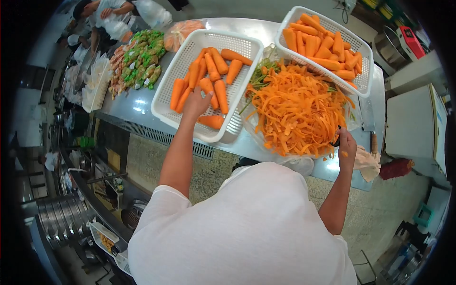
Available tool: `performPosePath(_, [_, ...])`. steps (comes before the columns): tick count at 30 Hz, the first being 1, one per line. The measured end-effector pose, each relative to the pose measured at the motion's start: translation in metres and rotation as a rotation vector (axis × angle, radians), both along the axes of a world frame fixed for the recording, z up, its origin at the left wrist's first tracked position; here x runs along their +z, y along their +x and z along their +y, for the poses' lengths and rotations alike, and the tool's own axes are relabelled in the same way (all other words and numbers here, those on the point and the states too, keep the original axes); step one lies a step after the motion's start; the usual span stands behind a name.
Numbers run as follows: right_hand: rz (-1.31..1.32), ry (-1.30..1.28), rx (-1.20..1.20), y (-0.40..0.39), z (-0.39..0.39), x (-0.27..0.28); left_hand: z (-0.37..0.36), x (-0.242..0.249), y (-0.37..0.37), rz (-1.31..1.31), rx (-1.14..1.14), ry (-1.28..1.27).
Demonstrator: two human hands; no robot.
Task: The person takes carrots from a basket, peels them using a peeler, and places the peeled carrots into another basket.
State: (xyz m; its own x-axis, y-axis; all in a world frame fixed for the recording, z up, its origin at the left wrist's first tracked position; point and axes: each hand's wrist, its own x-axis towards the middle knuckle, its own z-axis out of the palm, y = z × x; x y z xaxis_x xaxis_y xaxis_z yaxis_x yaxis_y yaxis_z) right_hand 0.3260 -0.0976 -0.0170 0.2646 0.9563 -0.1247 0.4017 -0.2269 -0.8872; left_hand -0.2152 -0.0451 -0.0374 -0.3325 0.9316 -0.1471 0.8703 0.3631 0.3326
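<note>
My left hand point(198, 100) reaches into a white perforated basket point(161, 95) and touches the carrots there, its thumb and fingers apart; the fingertips are partly hidden. Several whole orange carrots point(221, 95) lie around it. My right hand point(347, 145) is closed on a black-handled peeler point(336, 137), at the right edge of a big heap of carrot peelings point(299, 111). A bit of orange peel clings to that hand. The heap rests on clear plastic, with green carrot tops point(258, 78) at its left.
A second white basket point(365, 88) at the back right holds several carrots point(327, 45). A knife point(374, 142) and a pale cloth point(366, 164) lie at the table's right. Green-wrapped bundles point(142, 57) and a bag of carrots point(181, 34) sit left. Another person point(107, 14) stands at the far left.
</note>
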Motion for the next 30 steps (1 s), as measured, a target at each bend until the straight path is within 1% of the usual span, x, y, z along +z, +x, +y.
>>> performPosePath(1, [0.001,-0.003,0.013,-0.008,0.003,0.003,0.003,-0.003,-0.005,-0.104,0.056,-0.067])
performPosePath(2, [0.045,0.009,0.062,-0.016,0.008,0.006,0.009,-0.009,-0.007,-0.105,0.067,-0.069])
performPosePath(4, [0.082,0.019,0.119,-0.03,0.02,0.008,0.028,-0.034,-0.01,-0.324,0.264,-0.033])
performPosePath(5, [0.057,0.021,0.174,-0.036,0.027,0.005,0.036,-0.039,-0.009,-0.382,0.296,-0.014])
performPosePath(6, [0.033,0.023,0.229,-0.042,0.032,0.003,0.037,-0.039,-0.007,-0.384,0.305,-0.014])
performPosePath(8, [0.03,0.044,0.213,-0.072,0.029,0.027,0.04,-0.031,-0.002,-0.54,0.335,0.087])
performPosePath(9, [-0.052,0.068,0.249,-0.08,0.029,0.038,0.042,-0.033,-0.004,-0.541,0.331,0.094])
performPosePath(10, [-0.136,0.087,0.28,-0.082,0.028,0.044,0.042,-0.036,-0.006,-0.73,0.384,0.201])
performPosePath(11, [-0.139,0.091,0.268,-0.08,0.027,0.046,0.045,-0.037,-0.009,-0.92,0.43,0.306])
performPosePath(12, [-0.126,0.094,0.287,-0.077,0.026,0.048,0.049,-0.028,-0.013,-0.924,0.41,0.304])
performPosePath(14, [-0.115,0.078,0.286,-0.072,0.015,0.042,0.041,0.002,-0.014,-1.579,0.293,0.427])
performPosePath(15, [-0.068,0.18,0.242,-0.071,0.015,0.033,0.037,0.017,0.0,-1.587,0.28,0.414])
performPosePath(16, [-0.025,0.283,0.2,-0.068,0.014,0.027,0.029,0.033,0.021,-1.678,0.177,0.41])
performPosePath(17, [-0.034,0.287,0.185,-0.065,0.016,0.025,0.021,0.047,0.045,-1.766,0.069,0.406])
performPosePath(19, [-0.237,0.301,0.244,-0.058,0.021,0.026,0.008,0.066,0.101,-1.777,-0.014,0.272])
performPosePath(20, [-0.246,0.299,0.229,-0.062,0.024,0.035,0.004,0.071,0.127,-1.83,-0.041,0.122])
performPosePath(22, [-0.338,0.618,0.303,-0.082,0.034,0.064,-0.008,0.075,0.178,-1.705,-0.001,-0.13])
performPosePath(23, [-0.345,0.618,0.29,-0.091,0.04,0.07,-0.014,0.08,0.199,-1.618,0.004,-0.235])
performPosePath(24, [-0.413,0.742,0.328,-0.099,0.046,0.074,-0.02,0.081,0.214,-1.617,-0.009,-0.245])
performPosePath(25, [-0.481,0.865,0.365,-0.101,0.054,0.076,-0.026,0.082,0.227,-1.584,-0.122,-0.26])
performPosePath(26, [-0.486,0.863,0.352,-0.098,0.065,0.067,-0.029,0.085,0.235,-1.547,-0.234,-0.274])
performPosePath(27, [-0.402,0.782,0.353,-0.095,0.077,0.05,-0.031,0.093,0.24,-1.54,-0.232,-0.295])
performPosePath(28, [-0.318,0.7,0.355,-0.092,0.082,0.04,-0.031,0.091,0.242,-1.539,-0.241,-0.305])
performPosePath(29, [-0.624,0.602,0.274,-0.088,0.084,0.03,-0.027,0.087,0.242,-1.583,-0.208,-0.353])
performPosePath(30, [-0.626,0.613,0.271,-0.088,0.084,0.035,-0.02,0.083,0.242,-1.625,-0.178,-0.391])
